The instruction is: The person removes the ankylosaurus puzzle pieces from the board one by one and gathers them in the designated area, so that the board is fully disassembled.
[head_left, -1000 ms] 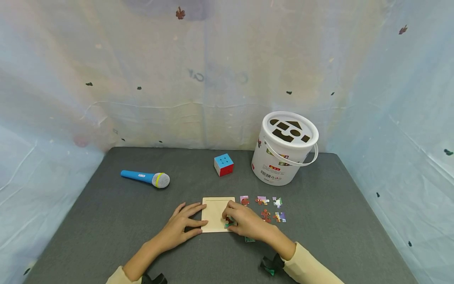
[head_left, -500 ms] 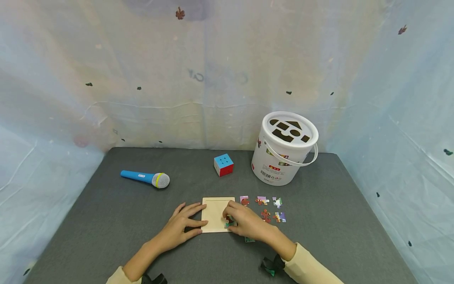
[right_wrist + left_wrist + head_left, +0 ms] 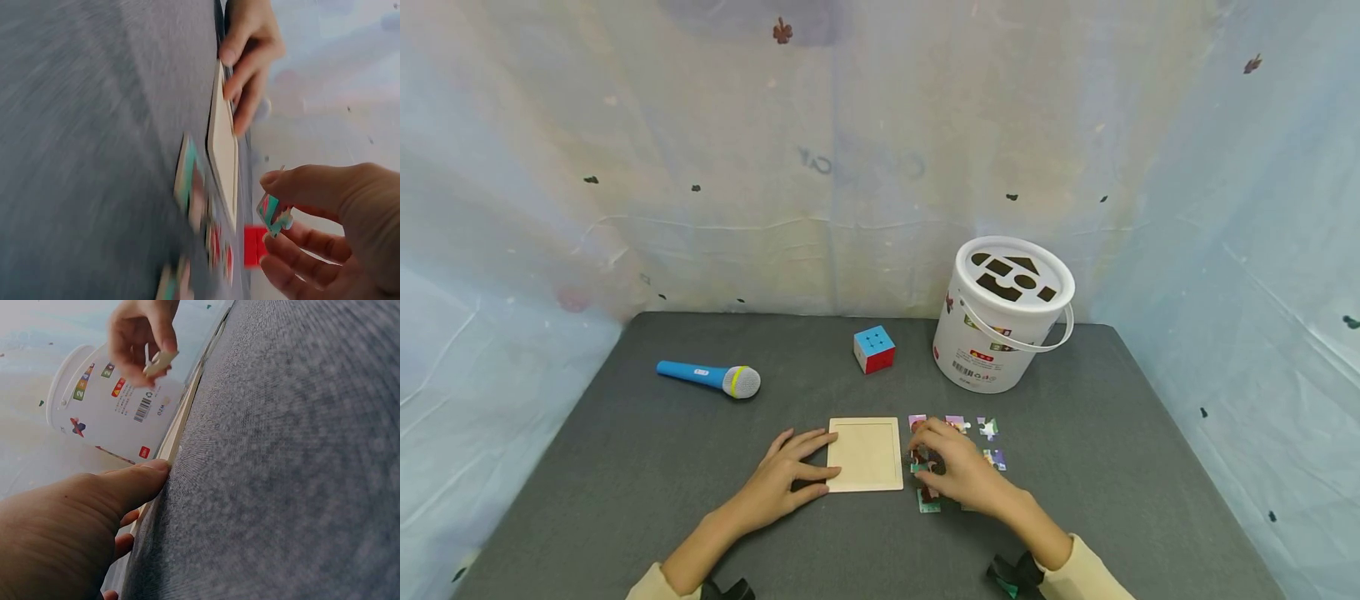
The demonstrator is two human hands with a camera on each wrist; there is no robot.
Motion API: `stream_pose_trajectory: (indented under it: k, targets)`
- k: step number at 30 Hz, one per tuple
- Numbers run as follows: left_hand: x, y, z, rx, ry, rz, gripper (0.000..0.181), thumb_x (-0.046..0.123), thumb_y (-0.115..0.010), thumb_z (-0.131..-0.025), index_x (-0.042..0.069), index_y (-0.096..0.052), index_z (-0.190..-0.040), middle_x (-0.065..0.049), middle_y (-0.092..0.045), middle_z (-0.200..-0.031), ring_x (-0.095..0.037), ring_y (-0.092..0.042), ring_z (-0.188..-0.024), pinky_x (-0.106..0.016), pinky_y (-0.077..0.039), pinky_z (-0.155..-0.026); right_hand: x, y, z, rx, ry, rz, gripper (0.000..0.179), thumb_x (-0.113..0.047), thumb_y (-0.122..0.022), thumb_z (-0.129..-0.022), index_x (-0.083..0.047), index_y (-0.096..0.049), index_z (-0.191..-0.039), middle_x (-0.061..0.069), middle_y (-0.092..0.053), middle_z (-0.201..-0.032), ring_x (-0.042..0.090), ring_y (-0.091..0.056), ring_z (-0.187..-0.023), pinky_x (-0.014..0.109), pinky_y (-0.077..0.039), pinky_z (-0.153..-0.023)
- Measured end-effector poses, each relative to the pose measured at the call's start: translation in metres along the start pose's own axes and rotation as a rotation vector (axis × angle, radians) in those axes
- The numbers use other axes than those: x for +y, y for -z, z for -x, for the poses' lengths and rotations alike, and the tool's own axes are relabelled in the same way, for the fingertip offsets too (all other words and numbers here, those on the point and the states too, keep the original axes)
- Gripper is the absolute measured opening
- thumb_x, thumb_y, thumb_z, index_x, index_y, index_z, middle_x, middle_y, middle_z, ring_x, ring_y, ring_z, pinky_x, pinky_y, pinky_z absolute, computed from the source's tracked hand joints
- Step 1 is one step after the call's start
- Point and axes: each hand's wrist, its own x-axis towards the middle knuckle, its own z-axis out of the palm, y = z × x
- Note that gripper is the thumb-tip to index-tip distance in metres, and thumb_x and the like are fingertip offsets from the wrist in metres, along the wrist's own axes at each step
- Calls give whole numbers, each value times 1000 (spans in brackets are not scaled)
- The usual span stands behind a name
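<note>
A shallow square wooden puzzle tray lies on the dark cloth, bare inside its raised border. My left hand rests at its left edge, fingers spread and fairly straight, thumb along the rim in the left wrist view. To the right of the tray, my right hand pinches a jigsaw piece between thumb and fingers, held above the table. Loose jigsaw pieces lie around and below that hand, among them a green-edged piece and a white-and-green one; the hand partly hides several.
A white lidded bucket with shape cutouts and a handle stands at the back right. Left of it sits a blue-and-red puzzle cube. A blue toy microphone lies at the back left. Patterned sheeting hangs behind the table.
My right hand has lifted from the tray's lower right corner and moved right with the jigsaw piece, leaving the tray fully visible. My left hand has stayed in place.
</note>
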Motion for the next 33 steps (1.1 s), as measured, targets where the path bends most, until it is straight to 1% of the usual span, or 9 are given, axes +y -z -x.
stream_pose_trajectory:
  k: [2, 5, 8, 9, 15, 18, 21, 26, 33]
  targets:
    - [0, 0, 0, 0, 1, 4, 33, 26, -76, -89, 19, -75, -121, -7, -47, -152, -34, -37, -142, -68, -15, -111, 6, 8, 10, 33, -10, 12, 34, 1, -84, -76, -8, -67, -104, 0, -60, -107, 19, -59, -88, 31, -52, -73]
    - [1, 0, 0, 3, 2, 2, 34, 26, -77, -88, 19, -75, -121, -7, -47, -151, -34, -37, -142, -68, -15, -111, 12, 20, 26, 70, -58, 10, 37, 2, -84, -76, -10, -67, -106, -3, -60, -109, 16, -60, -91, 34, -53, -75]
    - [0, 0, 0, 10, -2, 0, 34, 26, -77, -88, 19, -75, -121, -7, -48, -151, -34, -37, -142, -69, -15, -110, 17, 30, 40, 108, -102, 4, 40, 5, -85, -74, -10, -67, -107, -4, -59, -108, 16, -60, -92, 37, -53, -75]
    - [0, 0, 0, 14, -6, -2, 33, 26, -77, -88, 19, -75, -120, -7, -48, -151, -34, -38, -142, -69, -15, -110, 18, 33, 45, 118, -114, 5, 41, 6, -85, -74, -9, -67, -107, -3, -59, -108, 16, -60, -94, 38, -54, -77]
    - [0, -1, 0, 28, -28, -11, 33, 26, -78, -87, 19, -76, -119, -8, -49, -150, -36, -40, -140, -70, -18, -108, 24, 47, 71, 160, -156, 55, 43, 9, -86, -69, -6, -68, -105, -1, -57, -103, 16, -55, -85, 34, -51, -71]
    - [0, -1, 0, 24, -23, -12, 33, 27, -77, -87, 19, -76, -120, -8, -49, -150, -35, -40, -140, -70, -17, -109, 27, 52, 82, 147, -175, 61, 41, 7, -87, -69, -7, -70, -103, 0, -54, -101, 16, -51, -79, 30, -47, -65]
    - [0, -1, 1, 17, -10, -8, 33, 28, -77, -88, 19, -75, -120, -7, -48, -150, -35, -39, -141, -69, -16, -109, 29, 55, 90, 104, -193, 59, 38, 4, -87, -70, -8, -71, -102, -1, -52, -101, 14, -48, -77, 28, -45, -63]
    - [-1, -1, 1, 6, 2, 0, 34, 28, -76, -89, 19, -75, -121, -7, -48, -151, -34, -38, -141, -69, -15, -110, 30, 58, 100, 32, -224, 66, 34, -2, -87, -73, -11, -73, -102, -3, -51, -102, 11, -50, -78, 27, -47, -64]
    - [0, -1, 0, 6, -6, 3, 34, 28, -76, -89, 19, -75, -121, -7, -48, -151, -34, -38, -141, -69, -15, -110, 31, 54, 104, -19, -268, 64, 32, -7, -87, -74, -12, -74, -103, -2, -45, -96, 10, -49, -80, 25, -46, -66]
